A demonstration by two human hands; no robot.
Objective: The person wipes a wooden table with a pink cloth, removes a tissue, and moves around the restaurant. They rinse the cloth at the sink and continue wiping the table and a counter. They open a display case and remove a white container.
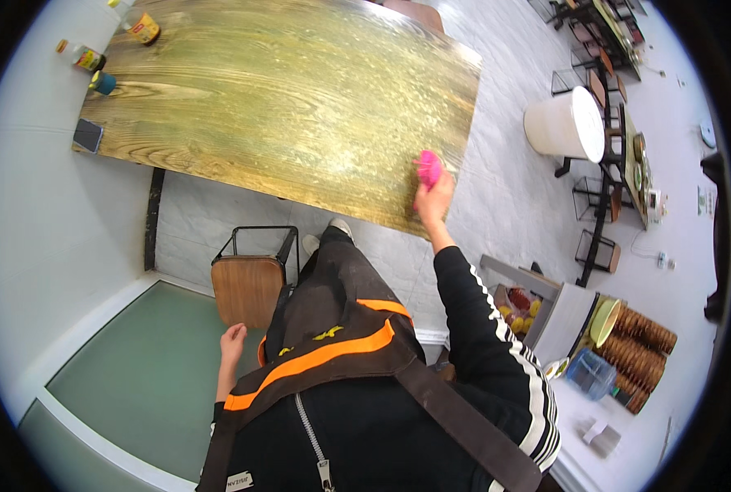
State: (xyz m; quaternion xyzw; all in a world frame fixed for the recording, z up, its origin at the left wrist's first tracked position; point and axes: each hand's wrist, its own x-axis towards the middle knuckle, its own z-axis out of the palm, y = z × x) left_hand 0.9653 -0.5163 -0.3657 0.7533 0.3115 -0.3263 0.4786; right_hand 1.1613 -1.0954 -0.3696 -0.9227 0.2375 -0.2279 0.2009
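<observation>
My right hand [434,200] is pressed near the right front corner of a wood-grain table [267,104], its fingers closed around a bright pink cloth [429,168]. Pale specks and shiny patches cover much of the tabletop around it. Low at my left side hangs my left hand [234,342], fingers loosely curled together and nothing seen in them. It is close to the brown seat of a metal-framed stool [248,289]. I wear a dark apron [347,295] with orange trim.
Two sauce bottles [143,27] [82,56], a small blue container [103,83] and a dark flat object [88,135] stand or lie at the table's left end, by the wall. Rightward are a white bucket [556,126], more stools [599,251] and a blue-tinted water jug [590,373].
</observation>
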